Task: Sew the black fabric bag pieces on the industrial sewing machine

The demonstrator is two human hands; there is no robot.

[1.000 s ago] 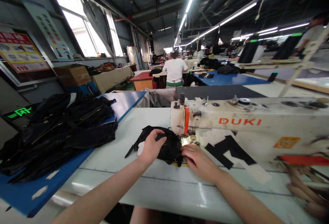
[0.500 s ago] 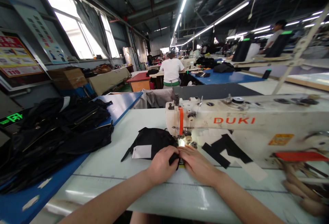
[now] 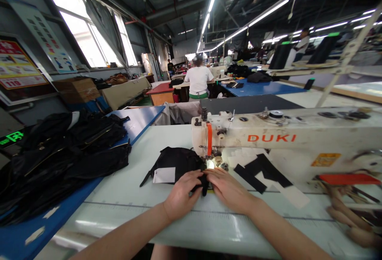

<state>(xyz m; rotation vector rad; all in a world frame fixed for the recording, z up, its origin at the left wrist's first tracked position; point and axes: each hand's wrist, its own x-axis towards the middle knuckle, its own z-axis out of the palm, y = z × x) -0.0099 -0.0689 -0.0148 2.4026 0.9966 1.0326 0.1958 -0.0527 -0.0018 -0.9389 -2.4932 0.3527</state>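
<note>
Head cam check, what's closest rn?

Lower ctr: left hand (image 3: 182, 196) has fingers bent on the black fabric pc (image 3: 180, 158), right hand (image 3: 228, 188) has fingertips on its right edge. Can't tell if either's pinching.

Where's that pc tho?

Just below ctr, on the pale tabletop (image 3: 137, 164), white patch (image 3: 164, 175) showing, by needle end of DUKI machine (image 3: 268, 126). Scraps (image 3: 250, 178) right of it.

Further?

Black heap (image 3: 74, 152) on blue table (image 3: 67, 204), mid left; person (image 3: 198, 80) in white top, upper ctr.

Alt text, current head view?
Left hand and right hand on a black fabric piece with a white tag, at a sewing machine marked DUKI. A black heap lies on a blue table to the left; a person in white is farther back.
</note>
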